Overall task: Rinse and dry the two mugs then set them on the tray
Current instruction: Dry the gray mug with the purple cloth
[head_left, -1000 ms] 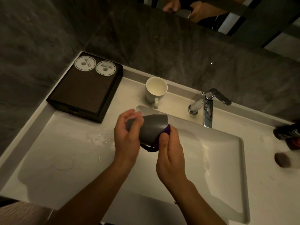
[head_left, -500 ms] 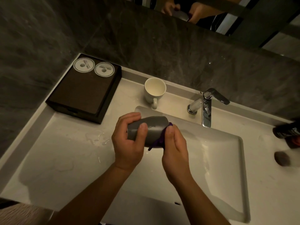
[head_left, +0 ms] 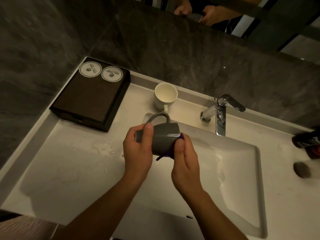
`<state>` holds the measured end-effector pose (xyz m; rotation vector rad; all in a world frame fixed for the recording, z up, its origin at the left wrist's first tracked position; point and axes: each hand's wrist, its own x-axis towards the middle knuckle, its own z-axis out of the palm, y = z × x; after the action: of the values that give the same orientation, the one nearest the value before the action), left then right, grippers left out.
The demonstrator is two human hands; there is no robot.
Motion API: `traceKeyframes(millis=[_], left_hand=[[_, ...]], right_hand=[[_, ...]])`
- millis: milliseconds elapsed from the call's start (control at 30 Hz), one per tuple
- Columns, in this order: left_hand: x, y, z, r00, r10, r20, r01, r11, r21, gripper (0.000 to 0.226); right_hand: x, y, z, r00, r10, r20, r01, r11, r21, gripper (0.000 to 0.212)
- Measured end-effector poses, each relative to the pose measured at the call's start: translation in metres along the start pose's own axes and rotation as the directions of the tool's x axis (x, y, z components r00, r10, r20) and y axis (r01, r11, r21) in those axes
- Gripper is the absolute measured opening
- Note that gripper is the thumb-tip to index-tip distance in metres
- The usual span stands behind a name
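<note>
A grey mug lies on its side above the sink's left edge, its handle pointing up and away. My left hand grips the mug at its base end. My right hand presses a purple cloth against the mug's open end and underside; most of the cloth is hidden. A white mug stands upright on the counter behind, handle toward me. The dark brown tray sits at the back left corner, with two round white paper coasters on its far end.
A chrome tap stands behind the white basin. Water drops lie on the counter left of my hands. A dark bottle and a dark round object sit at the right edge. Dark stone wall and a mirror are behind.
The grey mug has been turned in my hands from tilted, base upward, to lying sideways, so its handle now shows on top. Both hands shifted slightly with it.
</note>
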<state>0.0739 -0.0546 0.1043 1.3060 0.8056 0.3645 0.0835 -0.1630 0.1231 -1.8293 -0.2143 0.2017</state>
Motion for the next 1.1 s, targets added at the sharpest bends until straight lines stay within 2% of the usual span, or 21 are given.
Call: traceKeyframes(millis=[33, 100, 167, 200, 233, 267, 300, 333, 367, 433, 500, 600, 667, 733, 800, 867, 933, 967, 1033, 1067, 1100], left_hand=[[-0.003, -0.002, -0.004, 0.986, 0.161, 0.039, -0.162, 0.987, 0.02, 0.032], [-0.002, -0.011, -0.011, 0.9, 0.403, 0.166, -0.413, 0.91, 0.03, 0.039], [0.004, -0.01, -0.012, 0.873, 0.422, 0.247, -0.443, 0.896, 0.034, 0.038], [0.005, -0.003, -0.009, 0.917, 0.317, 0.242, -0.332, 0.943, 0.021, 0.036], [0.006, 0.007, -0.005, 0.967, 0.116, 0.226, -0.112, 0.993, -0.032, 0.04], [0.008, 0.013, -0.002, 0.961, -0.146, 0.236, 0.175, 0.978, -0.109, 0.05], [0.01, 0.018, 0.0, 0.89, -0.369, 0.268, 0.422, 0.889, -0.176, 0.056], [0.011, 0.021, 0.001, 0.806, -0.506, 0.307, 0.577, 0.789, -0.214, 0.057], [0.013, 0.022, 0.0, 0.742, -0.578, 0.338, 0.661, 0.715, -0.228, 0.054], [0.015, 0.025, -0.003, 0.709, -0.62, 0.336, 0.701, 0.669, -0.245, 0.038], [0.015, 0.025, 0.0, 0.748, -0.596, 0.291, 0.662, 0.7, -0.268, 0.023], [0.009, 0.024, 0.007, 0.855, -0.477, 0.204, 0.517, 0.809, -0.279, 0.017], [0.004, 0.016, 0.008, 0.945, -0.294, 0.141, 0.318, 0.926, -0.202, 0.017], [0.002, 0.011, 0.005, 0.99, -0.074, 0.116, 0.087, 0.99, -0.108, 0.017], [0.002, 0.007, 0.0, 0.977, 0.166, 0.137, -0.161, 0.986, -0.045, 0.02], [0.005, -0.001, -0.006, 0.906, 0.372, 0.202, -0.374, 0.927, -0.032, 0.024], [0.009, -0.003, -0.012, 0.859, 0.435, 0.27, -0.44, 0.897, -0.046, 0.032], [0.012, -0.002, -0.012, 0.873, 0.393, 0.29, -0.388, 0.918, -0.076, 0.034], [0.012, 0.014, -0.007, 0.966, 0.073, 0.247, -0.022, 0.979, -0.201, 0.025], [0.014, 0.02, -0.003, 0.958, -0.163, 0.238, 0.224, 0.94, -0.258, 0.021], [0.015, 0.025, -0.002, 0.91, -0.346, 0.229, 0.399, 0.881, -0.254, 0.025]], right_hand=[[0.002, -0.003, -0.002, 0.999, 0.054, -0.006, -0.054, 0.997, 0.048, 0.029], [0.007, -0.003, -0.007, 0.986, 0.168, -0.019, -0.163, 0.976, 0.147, 0.034], [0.01, 0.002, -0.011, 0.979, 0.203, -0.014, -0.197, 0.965, 0.173, 0.036], [0.009, 0.004, -0.01, 0.984, 0.18, -0.014, -0.176, 0.975, 0.136, 0.036], [0.008, 0.009, -0.008, 0.99, 0.136, -0.02, -0.135, 0.989, 0.064, 0.034], [0.007, 0.015, -0.007, 0.997, 0.071, -0.024, -0.072, 0.997, -0.023, 0.031], [0.006, 0.021, -0.007, 1.0, -0.004, -0.015, 0.002, 0.994, -0.107, 0.029], [0.006, 0.027, -0.008, 0.997, -0.072, 0.009, 0.073, 0.979, -0.19, 0.03], [0.006, 0.03, -0.009, 0.99, -0.135, 0.039, 0.141, 0.954, -0.266, 0.034], [0.006, 0.035, -0.012, 0.964, -0.244, 0.1, 0.264, 0.902, -0.341, 0.043], [0.006, 0.034, -0.013, 0.947, -0.296, 0.127, 0.322, 0.89, -0.323, 0.042], [0.006, 0.027, -0.01, 0.979, -0.198, 0.04, 0.202, 0.959, -0.197, 0.036], [0.008, 0.017, -0.011, 0.992, -0.123, 0.0, 0.122, 0.988, -0.097, 0.026], [0.012, 0.0, -0.015, 1.0, -0.013, 0.017, 0.012, 1.0, 0.026, 0.029], [0.016, -0.008, -0.022, 0.997, 0.056, 0.061, -0.062, 0.993, 0.104, 0.028], [0.02, -0.009, -0.028, 0.99, 0.103, 0.097, -0.113, 0.989, 0.1, 0.032], [0.022, -0.008, -0.03, 0.987, 0.113, 0.119, -0.122, 0.989, 0.078, 0.033], [0.021, -0.007, -0.03, 0.989, 0.084, 0.12, -0.091, 0.995, 0.049, 0.032], [0.018, -0.006, -0.028, 0.993, -0.023, 0.113, 0.028, 0.999, -0.041, 0.028], [0.016, -0.006, -0.026, 0.989, -0.079, 0.123, 0.09, 0.992, -0.089, 0.027], [0.013, -0.003, -0.024, 0.981, -0.127, 0.149, 0.147, 0.981, -0.13, 0.026]])
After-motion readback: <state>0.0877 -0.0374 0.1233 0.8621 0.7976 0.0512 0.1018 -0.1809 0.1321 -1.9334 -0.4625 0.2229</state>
